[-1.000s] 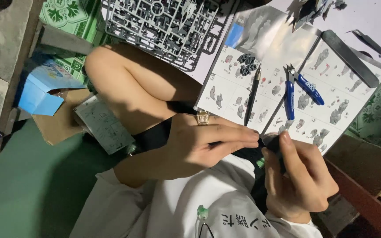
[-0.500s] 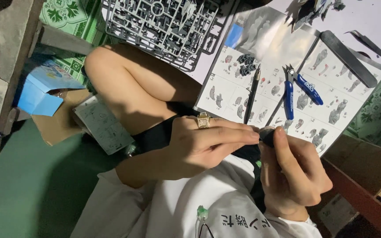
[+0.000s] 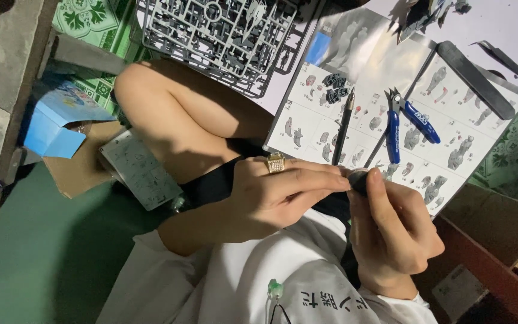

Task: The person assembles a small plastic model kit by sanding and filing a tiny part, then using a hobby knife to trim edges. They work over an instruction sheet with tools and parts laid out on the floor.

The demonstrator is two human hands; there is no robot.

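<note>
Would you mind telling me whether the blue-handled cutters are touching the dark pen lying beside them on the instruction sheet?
Apart. The head view shows the blue-handled cutters and the pen separated by bare instruction sheet.

There is a single view, from a camera worn on the person's head. It looks steeply down over the white printed shirt [image 3: 241,282] onto the lap, close enough that the left hand [image 3: 277,195] and right hand [image 3: 394,237] fill the near middle. The frame is tilted, so the open printed instruction booklet [image 3: 445,129] runs diagonally at far right. The grey plastic parts frame [image 3: 217,36] lies at the far edge, the light blue cardboard box [image 3: 55,123] at left. No second view overlaps it.
</note>
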